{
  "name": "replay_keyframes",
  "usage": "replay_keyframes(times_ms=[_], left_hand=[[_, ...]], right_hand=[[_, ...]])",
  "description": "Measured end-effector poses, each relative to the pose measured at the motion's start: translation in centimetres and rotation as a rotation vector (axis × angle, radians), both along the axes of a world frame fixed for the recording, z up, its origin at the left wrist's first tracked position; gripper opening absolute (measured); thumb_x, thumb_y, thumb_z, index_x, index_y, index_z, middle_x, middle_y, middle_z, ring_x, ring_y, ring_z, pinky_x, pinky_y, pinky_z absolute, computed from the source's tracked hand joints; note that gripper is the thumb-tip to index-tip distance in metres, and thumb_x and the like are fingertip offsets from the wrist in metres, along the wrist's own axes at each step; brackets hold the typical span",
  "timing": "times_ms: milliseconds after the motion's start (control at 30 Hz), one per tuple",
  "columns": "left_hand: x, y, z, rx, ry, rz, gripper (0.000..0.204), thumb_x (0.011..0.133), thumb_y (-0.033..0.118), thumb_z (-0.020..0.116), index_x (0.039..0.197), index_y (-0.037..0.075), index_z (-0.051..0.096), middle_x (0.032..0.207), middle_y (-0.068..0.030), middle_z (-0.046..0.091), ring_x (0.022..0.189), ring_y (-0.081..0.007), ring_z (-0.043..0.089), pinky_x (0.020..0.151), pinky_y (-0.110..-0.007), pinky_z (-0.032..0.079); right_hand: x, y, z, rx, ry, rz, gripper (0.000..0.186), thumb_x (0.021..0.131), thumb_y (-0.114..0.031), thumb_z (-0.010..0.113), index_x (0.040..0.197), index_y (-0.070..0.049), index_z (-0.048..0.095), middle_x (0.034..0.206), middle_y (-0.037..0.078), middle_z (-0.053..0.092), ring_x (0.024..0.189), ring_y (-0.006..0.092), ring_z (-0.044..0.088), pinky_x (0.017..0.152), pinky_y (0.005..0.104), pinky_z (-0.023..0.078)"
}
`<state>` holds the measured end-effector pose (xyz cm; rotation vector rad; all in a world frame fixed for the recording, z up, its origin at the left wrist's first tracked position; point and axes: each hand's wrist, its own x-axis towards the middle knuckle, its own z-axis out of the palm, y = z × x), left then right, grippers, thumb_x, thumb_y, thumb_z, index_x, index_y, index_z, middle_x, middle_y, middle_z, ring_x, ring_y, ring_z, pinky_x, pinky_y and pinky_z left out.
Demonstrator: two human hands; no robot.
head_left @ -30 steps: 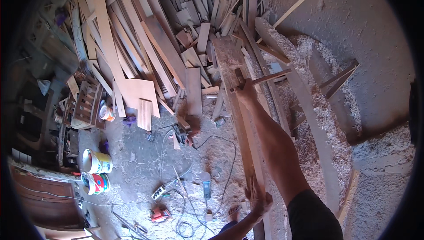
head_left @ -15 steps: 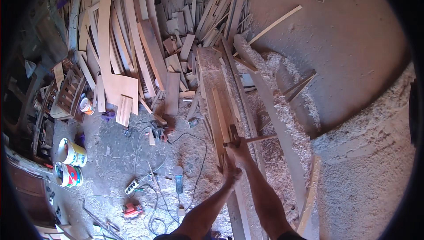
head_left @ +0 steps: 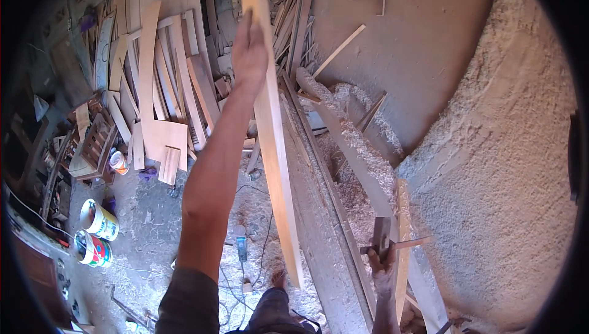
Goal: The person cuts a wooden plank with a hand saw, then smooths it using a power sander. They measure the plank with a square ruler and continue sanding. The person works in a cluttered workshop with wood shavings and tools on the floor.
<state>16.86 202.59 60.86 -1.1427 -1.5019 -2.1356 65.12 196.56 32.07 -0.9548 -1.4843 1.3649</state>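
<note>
My left hand (head_left: pixel 250 58) is stretched far forward and grips a long pale wooden board (head_left: pixel 274 156) near its upper end. The board is raised off the workbench (head_left: pixel 319 229) and slants toward me, its lower end above the floor by my leg. Lower right, my right hand (head_left: pixel 383 265) is closed round a wooden hand plane (head_left: pixel 381 233) with a crossbar handle. The plane is held up beside a narrow upright plank (head_left: pixel 402 236), apart from the board.
Leaning boards and offcuts (head_left: pixel 175 70) crowd the far left. Two paint buckets (head_left: pixel 98 220) stand on the floor at left. A blue power tool (head_left: pixel 241 249) lies among cables left of the bench. Wood shavings (head_left: pixel 362 131) heap along the bench's right side.
The board has come up off the bench in my left hand, which has moved far forward. My right hand has carried the plane off the wood, toward me and to the right.
</note>
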Motion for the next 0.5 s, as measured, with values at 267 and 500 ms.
replay_keyframes(times_ms=[267,500], left_hand=[[19.0,-1.7,8.6,-0.511,0.765,-0.33,0.053,0.087,0.028,0.071,0.135,0.011,0.057,0.121,-0.0171,0.068,0.108,-0.0293,0.067,0.092,-0.041,0.053],[27.2,-1.3,-16.5,-1.02,1.214,-0.45,0.012,0.088,0.021,0.067,0.097,0.019,0.075,0.098,-0.0061,0.073,0.093,-0.0287,0.072,0.075,-0.045,0.058]], right_hand=[[14.8,-8.3,2.8,0.031,0.178,-0.287,0.038,0.096,-0.018,0.069,0.13,-0.008,0.053,0.093,-0.003,0.06,0.067,0.0032,0.043,0.057,0.02,0.032],[25.7,-14.7,6.0,0.124,0.106,-0.783,0.049,0.096,-0.02,0.066,0.139,-0.004,0.048,0.105,0.005,0.063,0.077,0.0098,0.05,0.066,0.0255,0.04]])
